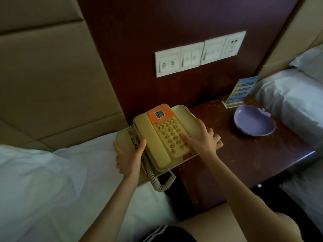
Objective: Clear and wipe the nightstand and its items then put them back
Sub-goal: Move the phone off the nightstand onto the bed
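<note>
Both hands are clamped on the cream tray (pixel 188 117) that carries the telephone (pixel 164 137): the left hand (pixel 129 159) wraps the tray's lower-left end, thumb on top beside the handset (pixel 150 138) and fingers curled under, while the right hand (pixel 204 138) holds the right rim, thumb lying across the keypad and fingers spread beneath. The load sits just left of centre in the frame, straddling the nightstand's (pixel 244 154) left edge with its lower-left end over the white bed (pixel 52 180); whether it is lifted or resting on either surface cannot be told. The tray and phone look like rigid moulded plastic, probably light to moderate in weight and smooth enough to slip, so a grip at two opposite ends seems the right way to carry them level. The handset only rests in its cradle and could slide off if the tray tips, and the thumb on the keys helps pin the phone body. The coiled cord (pixel 162 182) hangs below the tray's near edge toward lower centre and may snag or tug on the nightstand corner. To the right, the purple dish (pixel 253 121) and the upright card stand (pixel 239 91) sit well apart from the tray. Open room lies to the lower left over the bedding; the dark wall panel (pixel 174 23) closes off the top.
</note>
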